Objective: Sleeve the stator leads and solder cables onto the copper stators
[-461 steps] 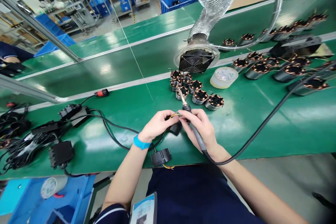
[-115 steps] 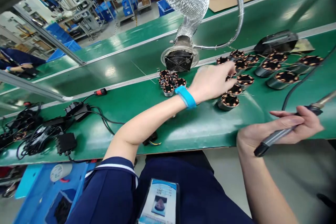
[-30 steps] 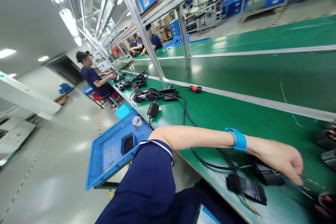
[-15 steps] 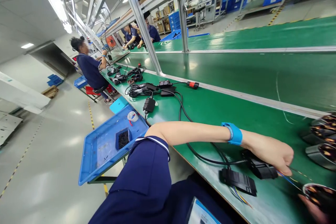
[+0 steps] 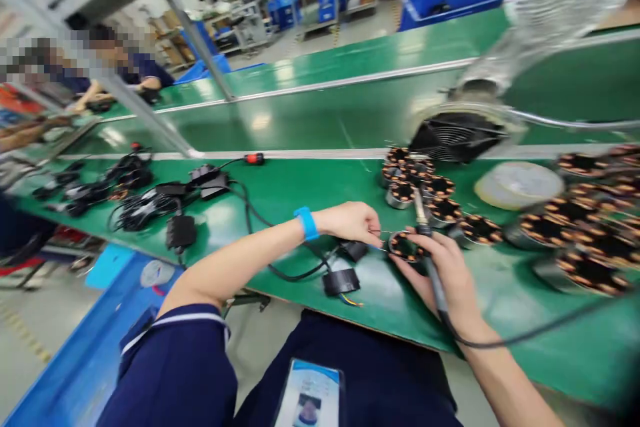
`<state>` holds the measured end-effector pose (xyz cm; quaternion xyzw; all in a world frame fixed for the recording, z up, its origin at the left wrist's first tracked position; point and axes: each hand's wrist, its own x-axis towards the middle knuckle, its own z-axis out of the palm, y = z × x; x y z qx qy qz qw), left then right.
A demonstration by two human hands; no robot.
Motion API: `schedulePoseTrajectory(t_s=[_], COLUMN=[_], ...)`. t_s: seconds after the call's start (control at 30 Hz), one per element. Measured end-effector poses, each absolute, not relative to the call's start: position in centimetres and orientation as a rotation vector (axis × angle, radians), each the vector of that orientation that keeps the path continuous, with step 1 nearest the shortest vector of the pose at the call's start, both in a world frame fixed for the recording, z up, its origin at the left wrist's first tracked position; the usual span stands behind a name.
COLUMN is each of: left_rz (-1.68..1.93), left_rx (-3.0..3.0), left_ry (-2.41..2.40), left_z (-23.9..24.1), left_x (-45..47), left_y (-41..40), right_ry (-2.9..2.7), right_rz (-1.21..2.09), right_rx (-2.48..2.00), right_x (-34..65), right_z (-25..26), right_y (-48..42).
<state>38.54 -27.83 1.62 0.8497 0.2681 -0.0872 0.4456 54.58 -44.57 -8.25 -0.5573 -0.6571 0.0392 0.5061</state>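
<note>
My left hand (image 5: 353, 223), with a blue wristband, is closed in a pinch on a thin wire (image 5: 384, 232) beside a motor stator (image 5: 406, 247) wound with copper. My right hand (image 5: 445, 267) steadies that stator with its fingertips and also holds a soldering iron (image 5: 434, 273), whose tip end points up and away. A black housing (image 5: 356, 251) lies just under my left hand, on a black cable. Nearer the table edge is a second black housing (image 5: 341, 281), coloured wire ends sticking out of it.
More stators (image 5: 545, 220) stand at the right and behind my hands. A black fan (image 5: 457, 137) with a foil duct and a translucent round dish (image 5: 520, 185) sit behind them. Bundled cables (image 5: 145, 210) lie left on the green table (image 5: 300, 187). Co-workers (image 5: 125, 67) sit far left.
The view has swung right, bringing my right hand, the soldering iron and the fan into sight. My left hand remains near the wires by the stator.
</note>
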Motion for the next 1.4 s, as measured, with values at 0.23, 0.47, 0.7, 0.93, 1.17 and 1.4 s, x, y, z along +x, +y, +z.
schedulePoseTrajectory(t_s=[0.23, 0.47, 0.7, 0.93, 1.17, 1.4], left_rz=[-0.197, -0.254, -0.121, -0.224, -0.369, -0.314], left_rx=[2.158, 2.125, 1.859, 1.77, 1.799, 1.561], left_ry=[0.683, 0.661, 0.809, 0.729, 0.729, 0.882], left_z=[1.7, 1.8, 2.1, 2.2, 1.9, 0.6], left_x=[38.3, 38.1, 37.6, 37.7, 39.5, 40.5], left_y=[-27.9, -27.7, -27.7, -27.1, -28.0, -28.9], right_ry=[-1.559, -1.548, -1.554, -1.545, -1.55, -1.551], right_rz=[0.108, 0.153, 0.144, 0.142, 0.111, 0.096], right_rx=[-1.417, -1.418, -1.429, -1.415, -1.393, -1.391], right_x=[54.4, 54.4, 54.4, 54.4, 54.2, 54.2], right_z=[-7.7, -7.8, -7.8, -7.7, -7.7, -7.7], right_y=[-44.5, -44.6, -44.7, -44.6, -44.4, -44.4])
